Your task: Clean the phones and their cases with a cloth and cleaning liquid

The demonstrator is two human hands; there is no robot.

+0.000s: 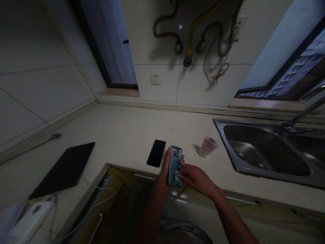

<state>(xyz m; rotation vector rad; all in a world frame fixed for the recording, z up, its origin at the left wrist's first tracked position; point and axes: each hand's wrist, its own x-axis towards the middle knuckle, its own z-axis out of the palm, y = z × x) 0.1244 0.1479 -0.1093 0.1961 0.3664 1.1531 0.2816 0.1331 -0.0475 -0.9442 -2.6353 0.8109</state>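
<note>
My left hand (167, 162) is wrapped around a teal phone case (174, 164), its fingertips showing at the right edge. The case is held over the counter's front edge, with its camera cutouts at the top. In my right hand (192, 175) a crumpled white tissue (177, 176) is pinched against the lower part of the case. A black phone (156, 153) lies on the counter just left of my left hand. To the right of my hands stands a clear plastic cup (207, 147) with red and white print.
A steel sink (266, 152) with a faucet (289, 125) is set in the counter at right. At left lie a dark flat panel (66, 169), a white box (33, 220) and a white cable (101, 202). Pipes (190, 34) and a socket (155, 79) are on the wall.
</note>
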